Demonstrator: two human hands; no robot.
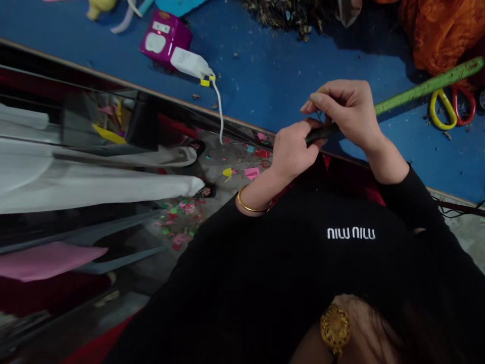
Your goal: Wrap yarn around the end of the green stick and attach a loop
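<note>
My left hand [293, 149] is closed round the near end of a long stick [428, 88], dark where I grip it and wrapped in green further out to the right. My right hand [346, 111] hovers over the same end, fingers curled and pinched against the stick just beyond my left thumb. Both hands work above the edge of a blue table [257, 65]. A gold bangle [248, 205] sits on my left wrist, and black sleeves cover both arms.
Yellow and red scissors [452, 106] lie right of the stick. Orange cloth [443, 30] is piled at the far right. A magenta box [162, 38] with a white charger [189, 63] and cable sits far left. Paper scraps [182, 212] litter the floor below.
</note>
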